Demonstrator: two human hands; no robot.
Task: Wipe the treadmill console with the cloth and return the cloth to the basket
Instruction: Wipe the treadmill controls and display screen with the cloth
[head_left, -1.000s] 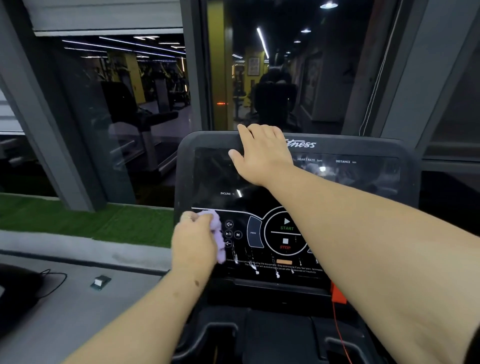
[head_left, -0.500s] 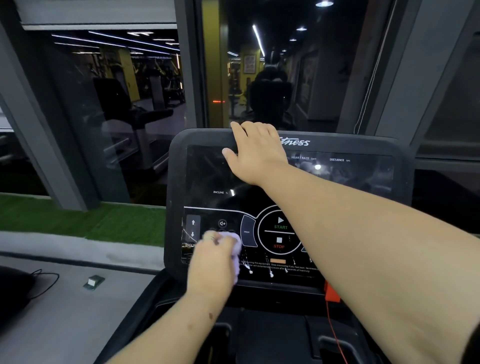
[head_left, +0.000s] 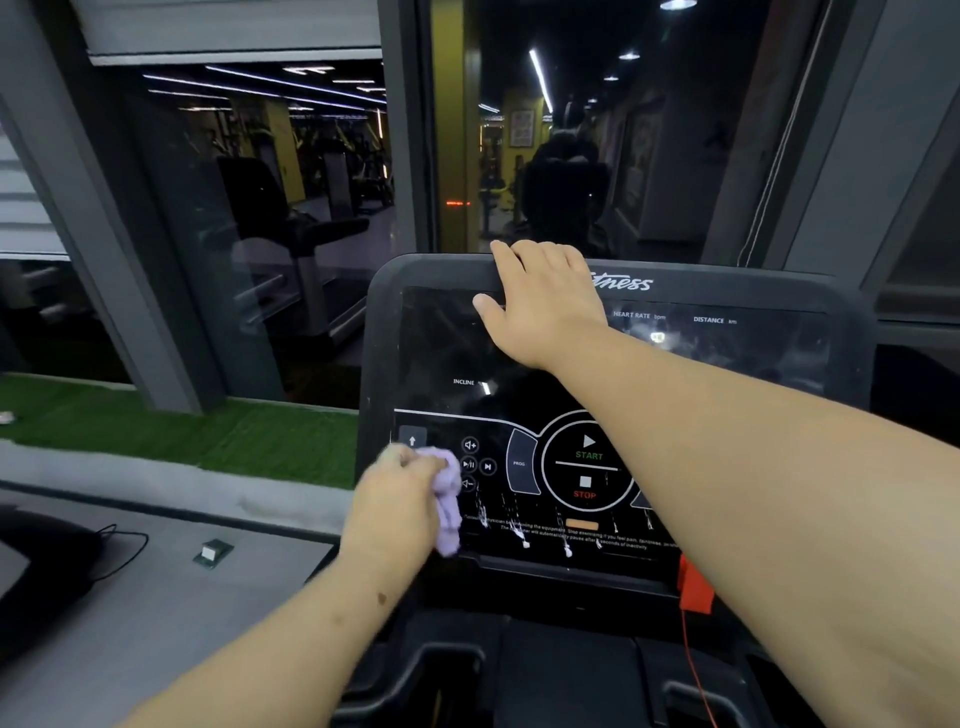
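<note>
The left hand (head_left: 397, 499) grips a bunched, pale lilac cloth (head_left: 448, 501) and presses it against the lower left of the treadmill console (head_left: 727, 374), beside the small round volume buttons. The cloth looks soft and crumpled, hanging below the fingers. The right hand (head_left: 545, 301) lies flat over the console's top edge, fingers relaxed, holding nothing.
</note>
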